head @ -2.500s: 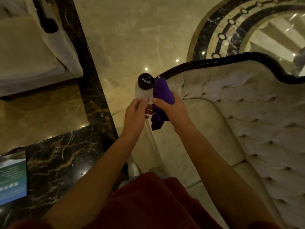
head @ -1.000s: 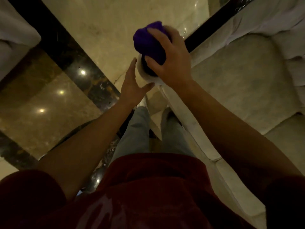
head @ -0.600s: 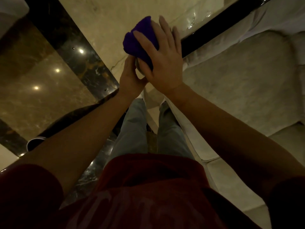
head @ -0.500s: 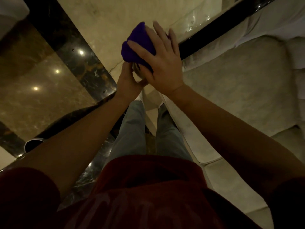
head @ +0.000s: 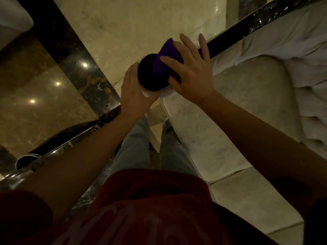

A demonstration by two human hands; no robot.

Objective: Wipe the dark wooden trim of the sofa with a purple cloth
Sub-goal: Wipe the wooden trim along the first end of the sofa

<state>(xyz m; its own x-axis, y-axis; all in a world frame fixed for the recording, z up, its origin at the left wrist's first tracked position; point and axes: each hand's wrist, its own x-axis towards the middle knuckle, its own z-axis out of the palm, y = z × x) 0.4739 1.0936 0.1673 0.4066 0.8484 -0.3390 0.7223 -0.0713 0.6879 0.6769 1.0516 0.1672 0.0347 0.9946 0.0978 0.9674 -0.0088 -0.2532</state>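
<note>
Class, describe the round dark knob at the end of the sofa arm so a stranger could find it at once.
Start at the pale sofa and follow its glossy dark trim down to the arm's front end. There sits the knob, between the left hand and the right hand pressing a purple cloth. It alone is a round black disc.

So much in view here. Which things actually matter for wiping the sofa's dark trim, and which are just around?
Part of the job:
- purple cloth, pressed down under the right hand
- round dark knob at the end of the armrest
- dark trim rail
- left hand, steadying the armrest below the knob

Just around:
- seat cushion
- marble floor
- dark marble table
</note>
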